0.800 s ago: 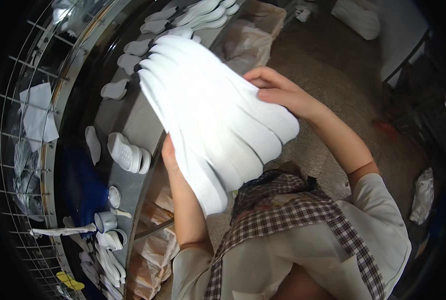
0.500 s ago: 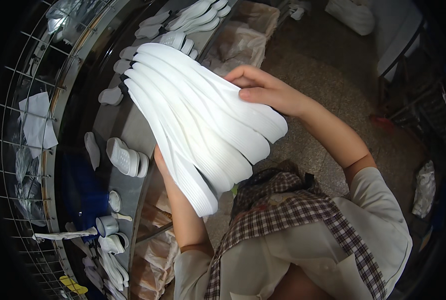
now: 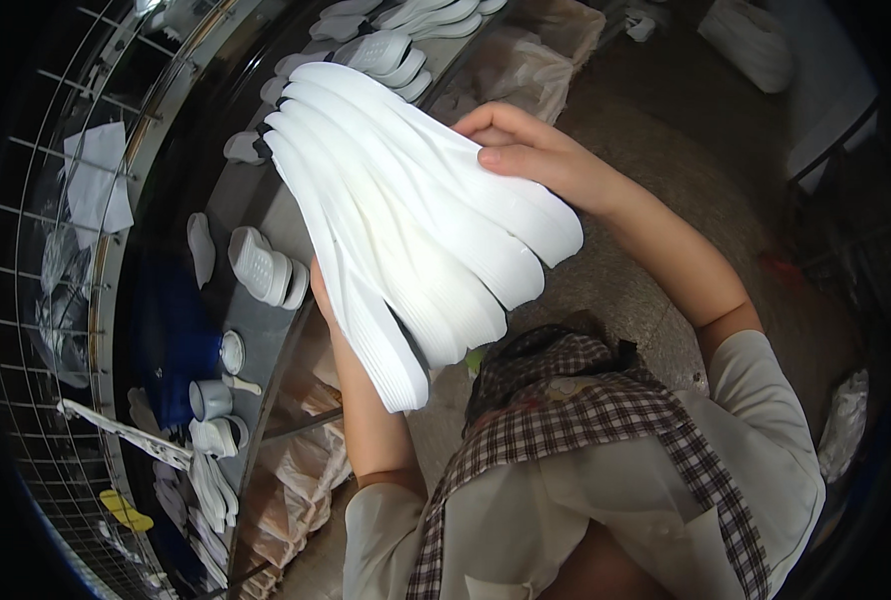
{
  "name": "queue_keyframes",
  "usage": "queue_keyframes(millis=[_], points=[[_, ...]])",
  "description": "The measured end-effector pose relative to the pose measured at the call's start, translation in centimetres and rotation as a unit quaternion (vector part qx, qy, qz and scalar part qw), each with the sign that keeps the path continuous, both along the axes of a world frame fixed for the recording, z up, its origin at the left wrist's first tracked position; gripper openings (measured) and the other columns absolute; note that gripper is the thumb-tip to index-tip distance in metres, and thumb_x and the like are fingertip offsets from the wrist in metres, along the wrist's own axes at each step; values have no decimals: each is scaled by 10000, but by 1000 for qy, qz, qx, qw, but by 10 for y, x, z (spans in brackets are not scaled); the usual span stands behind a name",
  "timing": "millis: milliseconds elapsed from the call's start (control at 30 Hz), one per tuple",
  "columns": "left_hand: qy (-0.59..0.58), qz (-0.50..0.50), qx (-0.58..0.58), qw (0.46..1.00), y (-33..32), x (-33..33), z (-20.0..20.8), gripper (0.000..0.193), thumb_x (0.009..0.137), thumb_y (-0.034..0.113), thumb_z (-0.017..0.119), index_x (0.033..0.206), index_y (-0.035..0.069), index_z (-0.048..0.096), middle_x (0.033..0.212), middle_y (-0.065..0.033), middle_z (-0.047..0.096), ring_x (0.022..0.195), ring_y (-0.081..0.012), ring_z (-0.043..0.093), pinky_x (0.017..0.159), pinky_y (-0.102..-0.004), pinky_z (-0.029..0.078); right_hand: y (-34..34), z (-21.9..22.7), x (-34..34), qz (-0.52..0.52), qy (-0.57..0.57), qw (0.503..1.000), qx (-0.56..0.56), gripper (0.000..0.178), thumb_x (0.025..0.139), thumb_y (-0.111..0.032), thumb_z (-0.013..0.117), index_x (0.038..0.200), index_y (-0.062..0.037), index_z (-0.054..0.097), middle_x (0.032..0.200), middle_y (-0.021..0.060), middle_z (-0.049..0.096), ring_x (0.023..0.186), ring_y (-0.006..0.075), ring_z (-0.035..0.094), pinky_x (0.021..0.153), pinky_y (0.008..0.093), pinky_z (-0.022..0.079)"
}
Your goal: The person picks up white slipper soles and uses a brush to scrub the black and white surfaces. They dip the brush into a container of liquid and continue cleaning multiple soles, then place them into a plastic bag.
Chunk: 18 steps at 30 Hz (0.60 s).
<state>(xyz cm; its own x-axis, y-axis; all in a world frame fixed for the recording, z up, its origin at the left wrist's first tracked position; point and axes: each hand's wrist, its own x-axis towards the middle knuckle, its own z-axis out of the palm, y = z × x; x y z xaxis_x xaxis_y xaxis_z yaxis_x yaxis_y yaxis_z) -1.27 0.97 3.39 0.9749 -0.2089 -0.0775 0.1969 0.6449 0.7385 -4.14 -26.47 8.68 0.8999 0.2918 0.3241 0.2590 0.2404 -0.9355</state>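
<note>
In the head view, a fan of white shoe soles (image 3: pixel 406 220) is held up in front of the person, above the edge of a long grey bench (image 3: pixel 269 350). The right hand (image 3: pixel 546 155) grips its right edge, thumb on top and the other fingers bent behind. The left hand (image 3: pixel 320 290) is against the left side, mostly hidden behind the soles, so how its fingers are set cannot be told.

The fan blocks the sight of part of the bench. Beyond it, more white soles (image 3: pixel 431 15) lie on the bench, with a short stack of soles (image 3: pixel 266 268) nearer. To the left runs a wire rack (image 3: pixel 6 265) with a sheet of paper (image 3: pixel 98 180) against it, and lower down lies a yellow sole (image 3: pixel 126 510). A wrapped white bundle (image 3: pixel 846 425) is on the right, well apart from the hands.

On the bench, a round tub (image 3: pixel 233 352) has something white in it; just beside it are a small brush (image 3: pixel 242 385) and a grey mug (image 3: pixel 211 399), whose contents cannot be made out. A plastic-lined box (image 3: pixel 566 30) stands past the bench's far part; what it holds is unclear.
</note>
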Motion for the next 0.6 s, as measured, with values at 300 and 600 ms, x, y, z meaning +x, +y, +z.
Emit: queue_keyframes(millis=[300,600], points=[[-4,61,-11,998,13,-27,0,450,914,256,383,1200,-72,499,1109,-186,608,945,-265,632,808,-356,534,13,-3,15,35,11,999,-31,389,882,-275,579,1162,-12,513,1009,60,598,984,110,536,855,261,424],[-31,114,-39,992,48,-56,5,451,913,260,391,1199,-71,502,1112,-185,609,945,-267,633,808,-358,537,47,20,7,112,-20,994,-4,382,886,-249,567,1167,0,496,1039,93,605,983,119,552,825,263,448]])
